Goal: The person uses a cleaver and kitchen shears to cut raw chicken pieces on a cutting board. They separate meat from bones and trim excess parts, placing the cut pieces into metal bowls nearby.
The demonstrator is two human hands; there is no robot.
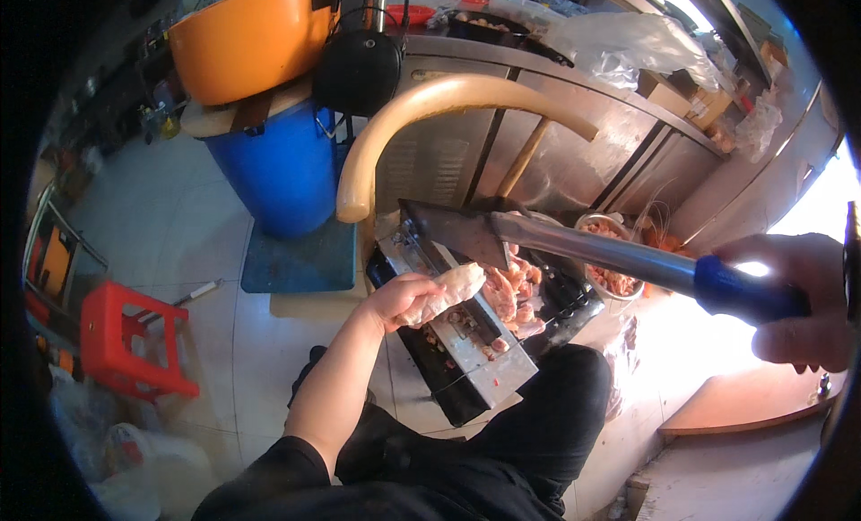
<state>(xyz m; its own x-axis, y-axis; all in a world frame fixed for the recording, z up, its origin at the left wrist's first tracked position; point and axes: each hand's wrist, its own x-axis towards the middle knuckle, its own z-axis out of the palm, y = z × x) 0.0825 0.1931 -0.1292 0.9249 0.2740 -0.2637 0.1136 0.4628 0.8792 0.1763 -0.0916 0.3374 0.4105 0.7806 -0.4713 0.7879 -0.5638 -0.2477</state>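
In the head view my left hand (397, 299) grips a pale piece of raw poultry (447, 296) above the metal base (501, 380) of a lever-type bone cutter. My right hand (807, 312) is wrapped around the blue grip (740, 296) at the end of the cutter's steel lever (599, 248). The lever is raised, with its dark, broad blade (464, 232) above and beyond the poultry piece. Raw poultry pieces (504, 296) lie in a black tray (565, 319) just right of the base. Small meat scraps stick to the cutter.
A metal bowl (629, 294) of cut meat stands beyond the tray. A wooden chair's curved backrest (430, 111) arches close ahead. A blue barrel (269, 171) bears an orange basin (249, 43). A red plastic stool (128, 339) is at left, a stainless steel cabinet (437, 151) in front.
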